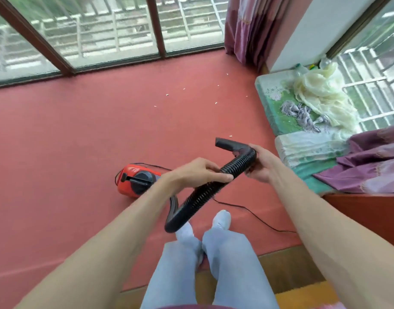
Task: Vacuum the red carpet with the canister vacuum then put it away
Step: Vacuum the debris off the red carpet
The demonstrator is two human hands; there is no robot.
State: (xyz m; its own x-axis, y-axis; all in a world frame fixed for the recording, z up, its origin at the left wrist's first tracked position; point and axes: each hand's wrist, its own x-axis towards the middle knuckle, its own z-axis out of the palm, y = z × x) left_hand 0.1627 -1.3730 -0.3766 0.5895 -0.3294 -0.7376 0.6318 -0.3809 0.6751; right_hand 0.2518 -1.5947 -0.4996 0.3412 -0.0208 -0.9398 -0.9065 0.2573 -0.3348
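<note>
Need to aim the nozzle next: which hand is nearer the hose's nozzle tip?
Right. The right hand grips the hose at the bend just behind the nozzle; the left hand holds it farther down, mid-length.

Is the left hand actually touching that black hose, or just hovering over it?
Touching. The head view shows the left hand with its fingers curled over the ribbed black hose partway along it, with no gap between them.

Red carpet (80, 130): runs up to the window frame, with small white scraps (184, 88) scattered on its far side.
Canister vacuum (136, 180): red-orange shell, black handle on top, sitting on the carpet. A thin black cord (247, 208) trails from it.
Black ribbed hose (205, 190): raised off the carpet, bent sharply near its angled nozzle end (225, 144).
</note>
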